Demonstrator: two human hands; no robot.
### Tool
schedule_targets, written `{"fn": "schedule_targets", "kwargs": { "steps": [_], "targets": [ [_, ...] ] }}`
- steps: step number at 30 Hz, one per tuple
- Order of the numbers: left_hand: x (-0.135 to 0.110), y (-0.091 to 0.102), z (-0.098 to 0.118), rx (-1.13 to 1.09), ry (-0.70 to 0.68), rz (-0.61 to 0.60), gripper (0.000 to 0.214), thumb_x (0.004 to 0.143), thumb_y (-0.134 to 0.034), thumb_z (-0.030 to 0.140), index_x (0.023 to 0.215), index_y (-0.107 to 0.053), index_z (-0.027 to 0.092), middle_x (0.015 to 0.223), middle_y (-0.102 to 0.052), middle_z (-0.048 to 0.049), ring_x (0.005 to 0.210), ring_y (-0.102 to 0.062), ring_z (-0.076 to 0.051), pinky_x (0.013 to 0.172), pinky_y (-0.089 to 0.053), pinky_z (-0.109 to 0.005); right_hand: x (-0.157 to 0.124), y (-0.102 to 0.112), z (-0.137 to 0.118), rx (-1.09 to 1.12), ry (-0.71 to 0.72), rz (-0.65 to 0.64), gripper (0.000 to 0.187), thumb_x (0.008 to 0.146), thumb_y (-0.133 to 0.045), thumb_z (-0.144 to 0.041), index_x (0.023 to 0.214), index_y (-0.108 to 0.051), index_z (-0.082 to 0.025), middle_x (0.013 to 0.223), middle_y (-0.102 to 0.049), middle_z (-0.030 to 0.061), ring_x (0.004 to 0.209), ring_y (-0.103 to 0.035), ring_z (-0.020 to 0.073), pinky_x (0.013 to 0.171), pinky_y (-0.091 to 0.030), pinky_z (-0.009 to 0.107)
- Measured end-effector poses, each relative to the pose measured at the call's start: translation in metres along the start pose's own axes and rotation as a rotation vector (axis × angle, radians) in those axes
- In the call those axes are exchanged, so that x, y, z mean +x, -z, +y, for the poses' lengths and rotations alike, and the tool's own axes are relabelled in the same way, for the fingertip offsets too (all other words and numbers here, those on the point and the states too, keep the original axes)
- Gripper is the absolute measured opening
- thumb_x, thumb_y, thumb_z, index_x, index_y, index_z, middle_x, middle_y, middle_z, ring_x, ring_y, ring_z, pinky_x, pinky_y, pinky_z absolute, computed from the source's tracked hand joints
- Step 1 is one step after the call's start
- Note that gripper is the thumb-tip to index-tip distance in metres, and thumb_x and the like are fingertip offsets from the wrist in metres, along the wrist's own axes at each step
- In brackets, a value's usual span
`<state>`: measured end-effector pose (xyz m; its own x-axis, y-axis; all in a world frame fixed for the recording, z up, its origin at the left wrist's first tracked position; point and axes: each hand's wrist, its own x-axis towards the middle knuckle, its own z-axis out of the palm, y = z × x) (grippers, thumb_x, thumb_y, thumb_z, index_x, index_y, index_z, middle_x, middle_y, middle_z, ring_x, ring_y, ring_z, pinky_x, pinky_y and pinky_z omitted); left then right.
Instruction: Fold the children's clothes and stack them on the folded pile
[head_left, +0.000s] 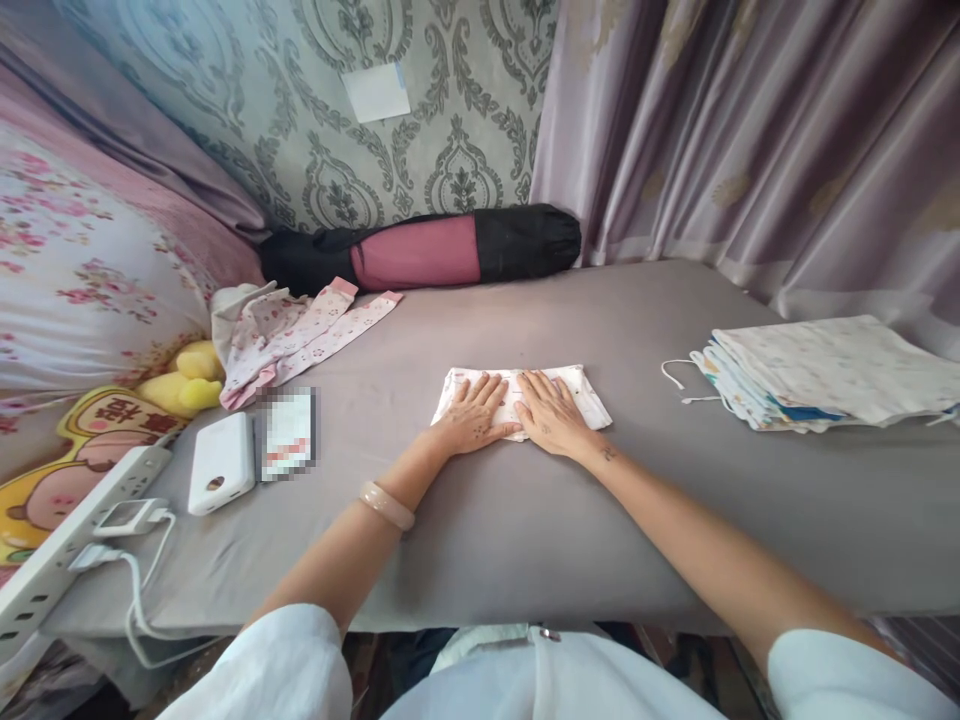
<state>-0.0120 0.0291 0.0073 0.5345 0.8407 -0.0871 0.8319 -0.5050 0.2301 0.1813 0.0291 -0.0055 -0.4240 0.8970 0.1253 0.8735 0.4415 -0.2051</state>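
Observation:
A small white cloth with a faint print (592, 398), folded into a flat rectangle, lies on the grey-covered surface (510, 530) in front of me. My left hand (474, 412) rests flat on its left half, fingers stretched out. On the right half my right hand (553, 412) is pressed down, palm flat and fingers extended. The thumbs lie close together near the cloth's front edge. Much of the cloth is hidden under both hands, and neither hand grips it.
Folded cloths (832, 370) with a white cord are stacked at right. Crumpled patterned clothing (300, 330) lies left, before a black-and-pink rolled bag (420, 252). Nearer are a white power bank (222, 462), a blurred-out item (289, 435) and a power strip (90, 530) with cables.

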Motion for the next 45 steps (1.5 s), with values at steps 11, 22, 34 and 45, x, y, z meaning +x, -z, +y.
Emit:
{"fn": "schedule_targets", "kwargs": {
  "steps": [11,22,34,45],
  "targets": [
    [0.019,-0.004,0.018,-0.001,0.133,0.287,0.048,0.097,-0.028,0.022,0.142,-0.039,0.013,0.15,-0.042,-0.0132,0.144,-0.029,-0.024,0.118,-0.022,-0.043,0.014,0.003,-0.011,0.0,0.017,0.066,0.055,0.097,-0.022,-0.027,0.146,-0.038,-0.007,0.154,-0.033,0.016,0.145,-0.024,0.0259,0.118,-0.016,0.049],
    [0.018,-0.016,0.023,0.075,0.146,0.341,0.045,0.098,-0.029,0.022,0.138,-0.046,0.014,0.146,-0.048,-0.0109,0.14,-0.038,-0.023,0.116,-0.029,-0.042,0.011,-0.008,-0.012,-0.007,0.003,0.119,0.055,0.098,-0.026,-0.027,0.146,-0.038,-0.005,0.153,-0.036,0.0149,0.143,-0.029,0.0241,0.118,-0.016,0.044],
    [0.016,-0.021,0.024,0.125,0.16,0.313,0.049,0.1,-0.027,0.031,0.142,-0.043,0.012,0.15,-0.043,-0.0105,0.142,-0.034,-0.025,0.117,-0.024,-0.046,0.008,-0.013,-0.007,-0.029,-0.054,0.095,0.056,0.097,-0.024,-0.028,0.147,-0.037,-0.007,0.152,-0.038,0.0129,0.144,-0.027,0.025,0.118,-0.015,0.047],
    [0.012,-0.019,0.019,0.149,0.244,0.427,0.05,0.099,-0.024,0.031,0.14,-0.046,0.012,0.148,-0.046,-0.012,0.142,-0.033,-0.025,0.119,-0.019,-0.049,0.005,-0.001,-0.003,-0.039,-0.161,0.089,0.058,0.099,-0.021,-0.033,0.148,-0.035,-0.005,0.156,-0.03,0.0138,0.146,-0.02,0.0241,0.119,-0.008,0.047]
  ]
}}
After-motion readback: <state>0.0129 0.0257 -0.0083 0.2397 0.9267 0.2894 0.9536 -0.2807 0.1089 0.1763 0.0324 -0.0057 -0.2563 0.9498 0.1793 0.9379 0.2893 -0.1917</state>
